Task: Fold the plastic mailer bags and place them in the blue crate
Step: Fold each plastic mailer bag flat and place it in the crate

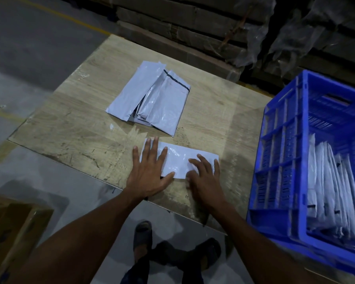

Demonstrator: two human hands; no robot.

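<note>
A folded white mailer bag [177,159] lies flat near the front edge of the wooden table [74,124]. My left hand [150,169] presses its left end with straight, spread fingers. My right hand [205,175] rests on its right end, fingers slightly bent and blurred. A loose pile of grey-white mailer bags [150,97] sits farther back at the table's middle. The blue crate [291,160] stands at the right, with several folded bags [334,191] standing on edge inside it.
A cardboard box [12,232] stands on the floor at the lower left. Stacked cardboard and plastic-wrapped goods [213,27] line the back behind the table. My sandalled feet [143,238] show below the table's front edge.
</note>
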